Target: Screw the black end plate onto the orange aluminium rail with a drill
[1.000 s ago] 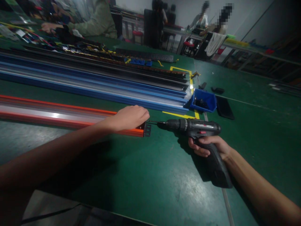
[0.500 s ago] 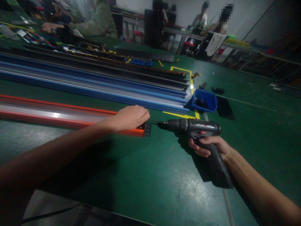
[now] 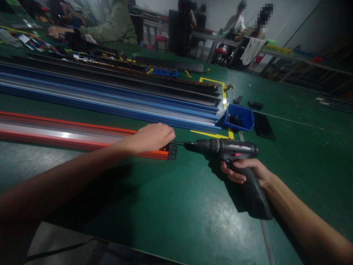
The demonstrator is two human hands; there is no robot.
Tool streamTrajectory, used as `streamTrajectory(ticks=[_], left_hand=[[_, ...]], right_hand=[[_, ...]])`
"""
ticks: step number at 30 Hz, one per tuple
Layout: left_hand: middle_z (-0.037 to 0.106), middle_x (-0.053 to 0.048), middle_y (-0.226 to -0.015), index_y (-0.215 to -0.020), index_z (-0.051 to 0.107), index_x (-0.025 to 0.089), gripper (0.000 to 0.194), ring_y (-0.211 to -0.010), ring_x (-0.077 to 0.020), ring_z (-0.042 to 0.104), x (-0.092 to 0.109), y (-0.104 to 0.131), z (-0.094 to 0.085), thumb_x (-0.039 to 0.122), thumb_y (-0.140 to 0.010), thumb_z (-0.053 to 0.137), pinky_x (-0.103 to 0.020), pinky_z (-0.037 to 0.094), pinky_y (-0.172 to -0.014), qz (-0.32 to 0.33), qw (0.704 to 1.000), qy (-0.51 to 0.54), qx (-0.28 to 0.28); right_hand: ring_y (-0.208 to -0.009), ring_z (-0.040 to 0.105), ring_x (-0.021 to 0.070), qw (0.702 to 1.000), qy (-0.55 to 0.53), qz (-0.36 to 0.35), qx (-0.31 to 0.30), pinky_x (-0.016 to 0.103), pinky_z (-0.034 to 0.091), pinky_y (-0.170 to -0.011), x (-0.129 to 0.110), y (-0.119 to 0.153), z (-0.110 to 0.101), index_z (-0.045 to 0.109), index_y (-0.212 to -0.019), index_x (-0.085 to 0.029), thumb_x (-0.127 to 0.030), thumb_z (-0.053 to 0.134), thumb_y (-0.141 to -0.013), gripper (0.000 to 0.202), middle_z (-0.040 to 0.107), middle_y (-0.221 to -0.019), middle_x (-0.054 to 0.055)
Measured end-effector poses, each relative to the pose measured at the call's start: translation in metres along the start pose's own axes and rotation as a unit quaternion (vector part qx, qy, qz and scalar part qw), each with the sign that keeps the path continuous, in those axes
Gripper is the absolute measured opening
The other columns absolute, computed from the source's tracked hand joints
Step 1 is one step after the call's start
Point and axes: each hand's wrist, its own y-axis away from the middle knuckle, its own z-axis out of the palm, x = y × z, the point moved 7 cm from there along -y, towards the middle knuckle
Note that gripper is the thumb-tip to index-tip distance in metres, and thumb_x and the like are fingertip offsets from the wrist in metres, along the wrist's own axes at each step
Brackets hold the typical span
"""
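A long orange metal profile [image 3: 68,127] lies across the left of the green table, with a black end cap [image 3: 172,152] at its right end. My left hand [image 3: 156,137] is closed over that end, fingers curled down and partly hidden. In my right hand [image 3: 248,171] is a black cordless drill [image 3: 234,147], gripped by its handle with the index finger near the trigger. Its long thin bit [image 3: 180,143] points left and reaches the capped end beside my left fingers. Whether the tip touches a screw is hidden.
Several blue profiles [image 3: 110,97] and dark ones lie behind the orange one. A blue bin [image 3: 239,117] with small black parts stands behind the drill, beside a flat black object [image 3: 264,126]. Yellow tape [image 3: 209,134] marks the table [image 3: 176,206]. Other people sit farther back.
Almost nothing differs. Both hands, the drill and the orange profile hold the same places, and the whole view has shifted very slightly.
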Motion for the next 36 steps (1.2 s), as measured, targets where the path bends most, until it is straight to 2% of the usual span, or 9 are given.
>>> streamTrajectory(ticks=[29,36], left_hand=[[0.073,-0.015,-0.105,-0.108,0.070,0.013,0.036,-0.091,-0.0267,0.069,0.0023,0.0002,-0.0027,0.018,-0.102,0.035,-0.035,0.046,-0.070,0.001,1.000,-0.016,-0.006],[0.073,-0.013,-0.105,-0.108,0.069,0.013,0.037,-0.089,-0.0243,0.068,0.0012,-0.0003,-0.0007,0.019,-0.103,0.033,-0.034,0.046,-0.071,0.003,1.000,-0.014,-0.011]], right_hand=[[-0.049,0.049,0.0044,1.000,0.002,0.001,0.000,0.017,0.049,-0.052,-0.0004,-0.0004,-0.0001,0.076,-0.103,-0.003,-0.022,0.071,-0.090,0.023,0.065,-0.084,0.008],[-0.049,0.050,0.0046,1.000,0.008,0.002,0.006,0.017,0.050,-0.051,0.0005,0.0006,-0.0006,0.076,-0.101,-0.002,-0.022,0.072,-0.090,0.023,0.065,-0.083,0.008]])
